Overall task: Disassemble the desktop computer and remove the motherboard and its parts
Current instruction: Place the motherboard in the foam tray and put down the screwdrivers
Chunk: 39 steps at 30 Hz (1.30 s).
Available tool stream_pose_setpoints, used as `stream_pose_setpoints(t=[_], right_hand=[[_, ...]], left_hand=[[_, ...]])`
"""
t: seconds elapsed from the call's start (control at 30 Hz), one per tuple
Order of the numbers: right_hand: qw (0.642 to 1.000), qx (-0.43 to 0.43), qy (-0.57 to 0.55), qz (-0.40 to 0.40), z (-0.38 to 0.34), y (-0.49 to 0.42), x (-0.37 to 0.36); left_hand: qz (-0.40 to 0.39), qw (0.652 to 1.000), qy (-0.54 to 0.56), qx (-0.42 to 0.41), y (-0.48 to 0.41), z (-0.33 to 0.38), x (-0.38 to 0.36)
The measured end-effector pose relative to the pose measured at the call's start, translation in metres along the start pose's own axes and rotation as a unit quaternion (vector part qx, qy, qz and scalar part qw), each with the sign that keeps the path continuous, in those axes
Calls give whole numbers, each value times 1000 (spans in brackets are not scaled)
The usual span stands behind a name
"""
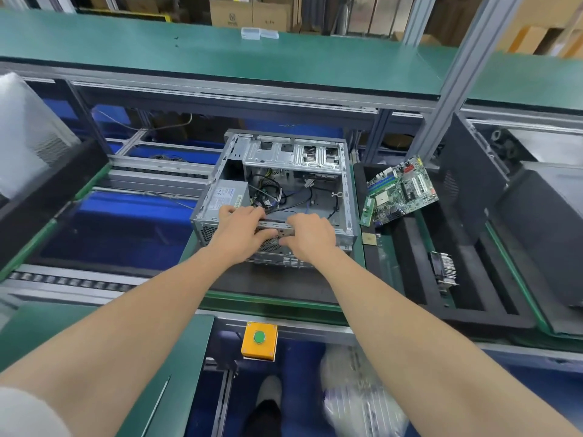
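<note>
While the motherboard (402, 189) lies in the tray (410, 247) beside the open case (293, 152), your left hand (236, 231) and right hand (310, 236) grip the slotted metal plate (275, 229), fingers curled.

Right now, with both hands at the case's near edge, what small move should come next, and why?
Probably lift the metal strip free of the case: left hand and right hand pinch it, and the motherboard already lies in the tray.

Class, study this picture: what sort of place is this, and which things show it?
Probably a factory line for dismantling computers: an opened computer case on a roller conveyor line, a removed motherboard in the black tray beside it, cardboard cartons behind.
</note>
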State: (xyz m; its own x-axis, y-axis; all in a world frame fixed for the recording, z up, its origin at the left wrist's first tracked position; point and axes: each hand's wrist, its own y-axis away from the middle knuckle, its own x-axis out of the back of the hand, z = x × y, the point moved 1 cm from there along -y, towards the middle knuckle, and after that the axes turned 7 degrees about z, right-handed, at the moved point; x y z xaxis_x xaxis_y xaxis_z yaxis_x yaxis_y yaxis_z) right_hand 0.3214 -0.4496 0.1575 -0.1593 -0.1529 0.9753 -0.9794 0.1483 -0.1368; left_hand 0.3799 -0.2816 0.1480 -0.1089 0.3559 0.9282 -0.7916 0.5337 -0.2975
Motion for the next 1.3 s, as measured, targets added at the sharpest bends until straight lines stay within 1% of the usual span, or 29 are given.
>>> stream_pose_setpoints(t=[0.07, 0.17, 0.23, 0.27, 0.3, 0.33, 0.37, 0.43, 0.47, 0.53, 0.57, 0.63, 0.7, 0.77, 0.87, 1.03, 1.1, 1.17, 1.23, 1.3], right_hand=[[999, -6, -32, 22, 0, 5, 3], [987, -4, -128, 97, -2, 18, 5], [973, 40, -160, 162, -6, 31, 6], [965, 64, -171, 187, -9, 39, 5], [958, 83, -185, 202, -12, 47, 3], [954, 94, -201, 200, -15, 55, -1], [955, 95, -217, 179, -19, 64, -6], [963, 68, -241, 97, -25, 82, -23], [966, 43, -248, 50, -28, 91, -34], [964, -38, -261, -36, -31, 111, -60], [957, -88, -267, -75, -32, 121, -74], [935, -176, -272, -144, -30, 138, -105], [907, -246, -279, -194, -29, 151, -132], [884, -294, -297, -208, -30, 158, -150], [865, -343, -306, -204, -35, 160, -165], [823, -403, -334, -220, -37, 156, -177], [813, -421, -342, -212, -37, 156, -180], [809, -440, -333, -200, -39, 155, -181], [814, -451, -316, -188, -42, 153, -181], [818, -444, -320, -178, -43, 154, -185]], left_hand=[[20, 999, 18, 26, 6, 1, -1], [98, 993, 21, 61, 20, 9, -5], [171, 981, 35, 81, 34, 17, -5], [193, 976, 51, 85, 43, 20, -7], [194, 973, 82, 91, 52, 22, -9], [177, 970, 125, 109, 62, 24, -12], [150, 963, 172, 141, 73, 26, -16], [100, 941, 232, 225, 98, 27, -27], [78, 932, 238, 262, 112, 26, -34], [19, 914, 238, 328, 140, 23, -51], [-20, 903, 239, 357, 152, 20, -60], [-106, 883, 231, 395, 173, 11, -79], [-178, 867, 224, 409, 189, 1, -94], [-214, 857, 236, 405, 194, -6, -103], [-245, 844, 270, 393, 191, -11, -113], [-244, 812, 302, 436, 187, -18, -124], [-245, 810, 290, 447, 186, -18, -127], [-241, 815, 268, 454, 183, -15, -128], [-234, 819, 254, 459, 180, -13, -129], [-237, 818, 259, 456, 179, -14, -130]])
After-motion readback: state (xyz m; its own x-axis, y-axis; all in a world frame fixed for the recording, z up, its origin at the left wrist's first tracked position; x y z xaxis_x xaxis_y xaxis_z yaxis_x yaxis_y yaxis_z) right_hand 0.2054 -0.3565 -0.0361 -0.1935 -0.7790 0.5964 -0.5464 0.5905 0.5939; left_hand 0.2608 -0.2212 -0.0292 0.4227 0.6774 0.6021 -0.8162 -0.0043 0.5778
